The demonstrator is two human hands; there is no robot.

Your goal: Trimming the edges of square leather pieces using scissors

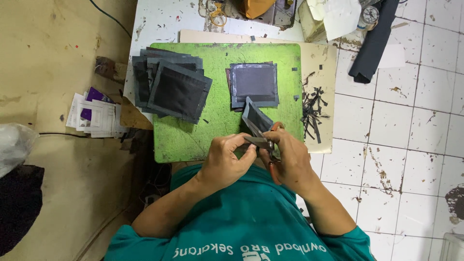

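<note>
Both forearms angle inward over a teal shirt, hands meeting at the near edge of the green cutting mat (193,140). Left hand (224,162) curled, fingers pinching the lower edge of a dark grey fabric piece (255,121) that tilts up off the mat. Right hand (290,162) closed around orange-handled scissors (273,145), blades at the piece. Beyond: a trimmed stack (253,84) mid-mat, a larger untidy stack (169,87) left, dark offcut strips (311,108) right on the surface.

Single head camera, looking straight down, close above hands and green mat (193,135)
</note>
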